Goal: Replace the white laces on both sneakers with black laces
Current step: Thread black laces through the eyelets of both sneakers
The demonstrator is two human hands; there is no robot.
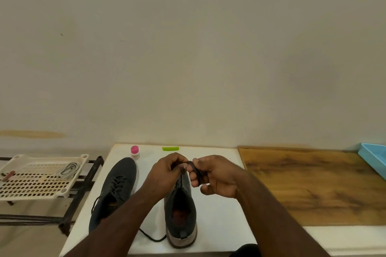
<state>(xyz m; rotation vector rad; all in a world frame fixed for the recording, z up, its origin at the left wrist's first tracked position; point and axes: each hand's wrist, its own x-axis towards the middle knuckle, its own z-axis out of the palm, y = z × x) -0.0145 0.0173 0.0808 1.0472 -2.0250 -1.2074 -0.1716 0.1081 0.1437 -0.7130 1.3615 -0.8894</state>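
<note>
Two bare forearms reach in from the bottom edge toward the hands, which meet above the front of the right shoe. The left hand has its fingers curled and pinches a black lace near the fingertips. The right hand faces it, almost touching, with its fingers curled round the same lace, which runs as a dark band across them. The right shoe stands on the white tabletop, heel toward the camera, its dark opening showing; a loose black end of lace loops on the tabletop beside the heel.

Just to the left lies the left shoe, dark, toe pointing away, already threaded with black laces.

Behind the shoes, near the wall, stand a small bottle with a pink cap and a green comb. A brown wooden board lies to the right, with a blue tray at its far edge. To the left, on a dark rack, a cream perforated shelf holds the coiled white laces.
</note>
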